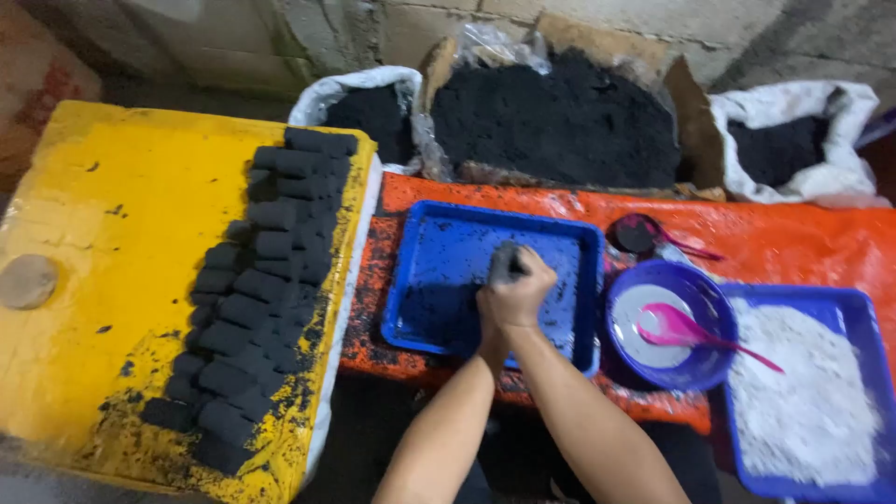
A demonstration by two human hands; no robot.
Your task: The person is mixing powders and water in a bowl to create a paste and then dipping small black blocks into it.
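Observation:
Both my hands are clasped together over the blue tray [420,308]. My right hand [525,289] wraps a dark grey tube-like mould [505,260] that stands upright in the tray. My left hand [492,327] sits under and behind the right one, mostly hidden, and seems to grip the same tube lower down. Black powder dusts the tray's floor. To the left, several black cylindrical briquettes [261,289] lie in rows on a yellow board [112,233].
A purple bowl [695,359] holds white paste and a pink spoon [686,329]. A second blue tray [863,308] of white powder sits at the right. A dark scoop [639,233] lies on the orange sheet [784,233]. Sacks of black powder [560,121] line the wall.

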